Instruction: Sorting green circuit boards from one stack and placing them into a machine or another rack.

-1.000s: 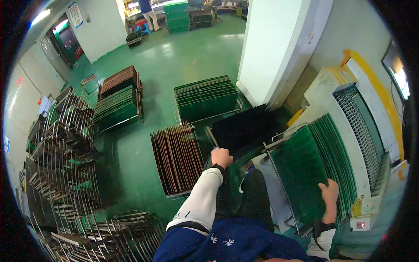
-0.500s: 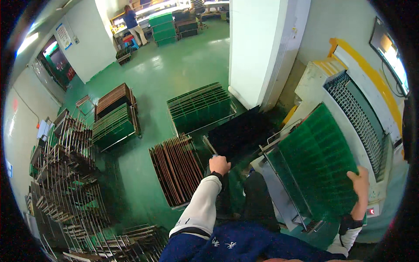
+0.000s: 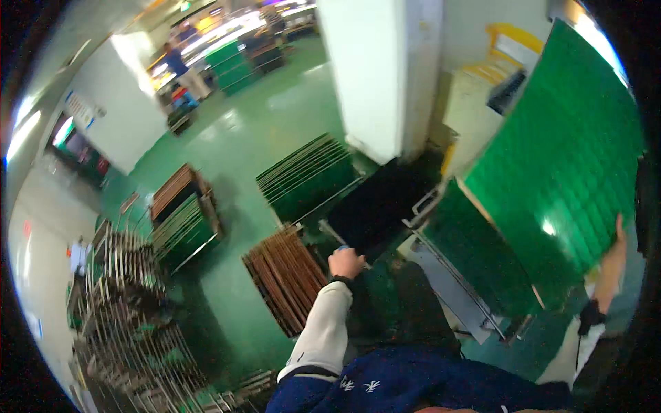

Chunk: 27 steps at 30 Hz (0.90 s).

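My right hand (image 3: 609,265) grips the lower right edge of a large green panel (image 3: 561,158), which is lifted and tilted up at the right of the view. Below it stand more green panels on edge in a metal-framed cart (image 3: 482,268). My left hand (image 3: 346,262) is closed into a fist over a rail at the cart's left corner; whether it grips the rail I cannot tell. A black sheet (image 3: 382,199) lies just beyond that hand.
Racks of brown panels (image 3: 286,275) and green panels (image 3: 306,175) stand on the green floor, with more racks (image 3: 182,213) to the left. Empty wire racks (image 3: 120,303) fill the lower left. A white pillar (image 3: 382,69) rises behind. A person (image 3: 182,69) stands far off.
My right hand has raised the green panel out of the cart, up and to the right. The camera has tilted and come closer. My left hand stays at the cart's corner.
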Each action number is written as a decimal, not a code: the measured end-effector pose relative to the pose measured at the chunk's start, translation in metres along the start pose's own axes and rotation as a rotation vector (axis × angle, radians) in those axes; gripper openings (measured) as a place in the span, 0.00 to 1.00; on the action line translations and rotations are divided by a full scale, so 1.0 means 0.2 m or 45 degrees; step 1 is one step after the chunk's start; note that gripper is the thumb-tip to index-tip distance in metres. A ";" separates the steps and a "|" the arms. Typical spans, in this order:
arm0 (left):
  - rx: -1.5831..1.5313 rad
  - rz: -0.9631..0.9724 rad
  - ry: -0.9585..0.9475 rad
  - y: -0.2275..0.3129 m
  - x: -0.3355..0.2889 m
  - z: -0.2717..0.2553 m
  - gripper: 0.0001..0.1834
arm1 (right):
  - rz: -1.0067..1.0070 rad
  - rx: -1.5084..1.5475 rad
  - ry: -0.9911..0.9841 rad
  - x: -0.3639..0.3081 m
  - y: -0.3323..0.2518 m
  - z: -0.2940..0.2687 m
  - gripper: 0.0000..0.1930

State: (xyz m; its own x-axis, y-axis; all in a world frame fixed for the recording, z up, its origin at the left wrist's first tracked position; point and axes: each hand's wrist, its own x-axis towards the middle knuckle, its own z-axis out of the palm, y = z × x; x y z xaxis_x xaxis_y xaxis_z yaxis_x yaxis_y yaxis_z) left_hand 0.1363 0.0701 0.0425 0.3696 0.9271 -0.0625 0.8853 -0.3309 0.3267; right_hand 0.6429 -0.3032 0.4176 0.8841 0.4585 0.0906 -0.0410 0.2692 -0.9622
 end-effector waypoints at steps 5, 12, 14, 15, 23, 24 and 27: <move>0.076 -0.017 -0.006 -0.05 0.03 0.06 0.22 | 0.019 0.400 -0.089 0.36 0.41 -0.29 0.22; 0.160 0.051 0.024 -0.05 0.07 0.16 0.24 | 0.406 0.600 0.279 0.51 0.83 -0.17 0.16; 0.157 0.036 0.045 -0.07 0.07 0.14 0.24 | 0.372 0.524 0.211 0.42 0.91 0.00 0.18; 0.196 0.004 -0.013 -0.08 0.07 0.15 0.25 | 0.404 0.568 0.121 0.41 0.92 0.01 0.20; 0.198 0.070 0.012 -0.05 0.08 0.14 0.26 | 0.442 0.615 0.109 0.53 0.92 0.07 0.19; 0.205 0.078 0.014 -0.06 0.08 0.14 0.26 | 0.452 0.638 0.121 0.57 0.95 0.10 0.19; 0.221 -0.004 -0.016 -0.03 0.07 0.13 0.25 | 0.427 0.691 0.127 0.65 0.96 0.13 0.18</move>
State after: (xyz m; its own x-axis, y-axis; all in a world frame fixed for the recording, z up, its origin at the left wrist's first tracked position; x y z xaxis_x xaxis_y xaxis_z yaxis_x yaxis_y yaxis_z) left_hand 0.1437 0.0811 0.0152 0.3692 0.9263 -0.0756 0.9215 -0.3543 0.1591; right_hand 0.7377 -0.1693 0.2511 0.8200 0.5187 -0.2421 -0.5296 0.5270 -0.6647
